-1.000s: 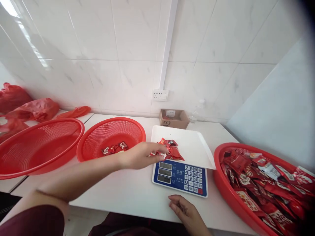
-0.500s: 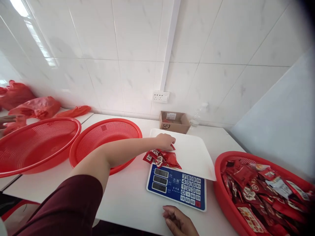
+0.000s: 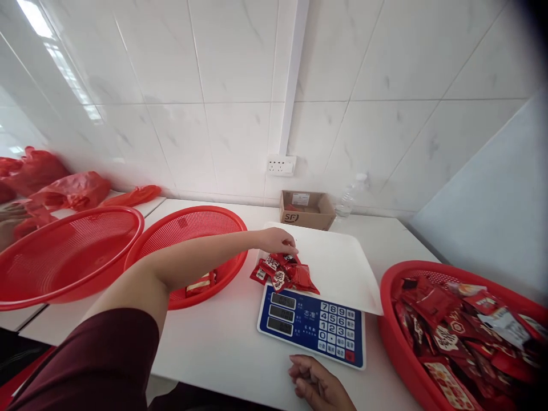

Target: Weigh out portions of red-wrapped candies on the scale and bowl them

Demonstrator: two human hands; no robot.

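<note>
My left hand (image 3: 277, 240) reaches over the white weighing tray (image 3: 342, 265) of a blue electronic scale (image 3: 313, 326). Its fingers curl down onto the far edge of a small pile of red candy packets (image 3: 286, 272) at the tray's front left. My right hand (image 3: 317, 385) rests on the white table (image 3: 222, 342) near its front edge, just below the scale's keypad, fingers loosely curled with nothing in them.
A red mesh basket (image 3: 188, 228) with a few packets lies under my left forearm, a larger red basket (image 3: 64, 251) further left. A red basket (image 3: 449, 337) full of packets stands at the right. A cardboard box (image 3: 306, 209), a plastic bottle (image 3: 349, 200) and red bags (image 3: 68, 191) line the tiled wall.
My left hand moved from the pile's near side to its far edge on the tray. The view shifted slightly; my right hand stayed by the scale.
</note>
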